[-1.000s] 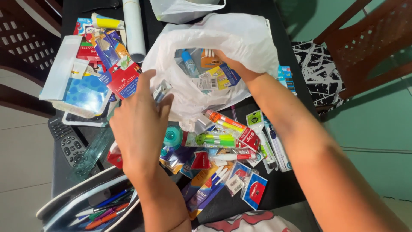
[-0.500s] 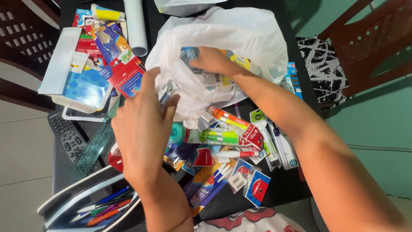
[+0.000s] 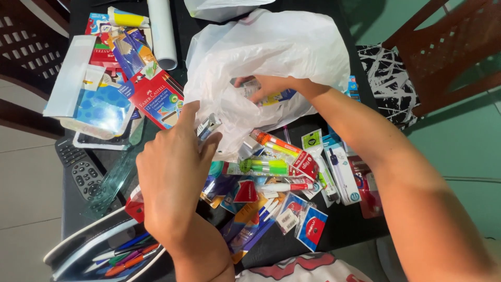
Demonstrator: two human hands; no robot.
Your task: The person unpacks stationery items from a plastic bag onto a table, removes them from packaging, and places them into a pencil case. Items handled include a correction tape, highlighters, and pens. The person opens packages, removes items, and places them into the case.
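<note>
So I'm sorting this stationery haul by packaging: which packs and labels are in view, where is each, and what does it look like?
Coloured-pencil box: upper left, flat, red.
Highlighter pack: centre, below the white plastic bag, orange and yellow.
Green marker pack: centre, long.
Compass blister pack: right of centre, pale blue card.
Eraser pack: lower centre, blue and red.
Blue dotted packet: left.

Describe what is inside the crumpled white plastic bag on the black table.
Inside the crumpled white plastic bag the right hand reaches among small carded packets with yellow and blue print. The bag's folds cover everything deeper, so the rest cannot be seen.
</note>
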